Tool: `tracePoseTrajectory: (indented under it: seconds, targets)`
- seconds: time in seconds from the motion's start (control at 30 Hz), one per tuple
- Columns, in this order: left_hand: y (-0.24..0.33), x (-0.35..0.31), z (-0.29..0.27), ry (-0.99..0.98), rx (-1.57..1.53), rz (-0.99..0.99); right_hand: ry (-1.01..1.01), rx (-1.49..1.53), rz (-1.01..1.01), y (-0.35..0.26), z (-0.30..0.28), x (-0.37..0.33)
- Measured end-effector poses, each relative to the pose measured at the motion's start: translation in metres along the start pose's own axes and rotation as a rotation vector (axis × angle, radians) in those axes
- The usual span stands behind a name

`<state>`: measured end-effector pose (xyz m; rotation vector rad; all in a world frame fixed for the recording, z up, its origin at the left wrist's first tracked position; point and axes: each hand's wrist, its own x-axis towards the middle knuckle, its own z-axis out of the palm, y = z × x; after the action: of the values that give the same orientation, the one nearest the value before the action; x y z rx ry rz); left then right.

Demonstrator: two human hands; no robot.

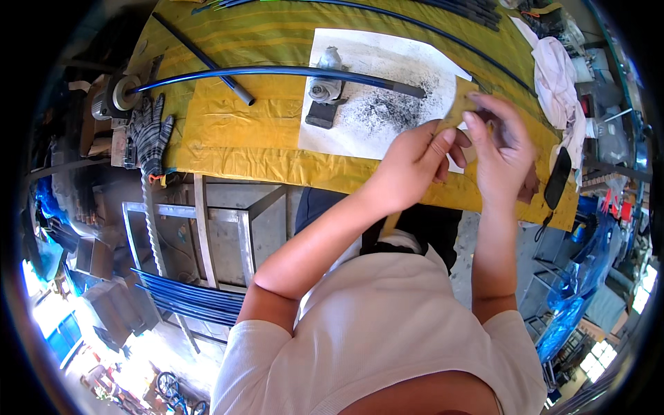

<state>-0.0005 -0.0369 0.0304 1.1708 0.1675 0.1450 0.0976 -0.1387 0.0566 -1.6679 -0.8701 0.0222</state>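
A tan strip (454, 105), which looks like sandpaper, is pinched between my two hands over the right part of a white paper sheet (360, 138). My left hand (423, 160) has its thumb and fingers closed on the lower end. Thumb against fingers, my right hand (503, 142) grips the upper part. Just beyond them a long blue-black tube (277, 71) lies across a grey metal support (326, 86), its dark tip pointing at my hands. The tube's far left end meets a round white wheel-like part (124, 92). Black dust (398, 111) is scattered on the paper.
Yellow sheeting (235, 131) covers the table. Another dark tube (207, 62) lies at the left, near a striped glove (149, 131) on the edge. A black flat object (557, 177) and a pale cloth (553, 76) are at the right. Several blue tubes (187, 297) rest below left.
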Motion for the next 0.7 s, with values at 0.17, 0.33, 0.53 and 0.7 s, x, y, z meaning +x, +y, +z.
tracePoseTrajectory:
  seconds: [0.17, 0.33, 0.53, 0.7]
  targets:
    - [-0.011, 0.011, -0.016, 0.034, -0.245, -0.186, -0.002, -0.330, -0.189, 0.021, 0.018, 0.009]
    - [-0.023, 0.015, -0.025, 0.129, -0.333, -0.285, -0.118, -0.520, -0.181, 0.031, 0.030, 0.013]
    - [-0.024, 0.018, -0.027, 0.160, -0.338, -0.288, -0.199, -0.583, -0.159, 0.029, 0.035, 0.015]
    - [-0.027, 0.017, -0.032, 0.147, -0.333, -0.278, -0.230, -0.568, -0.311, 0.038, 0.038, 0.020]
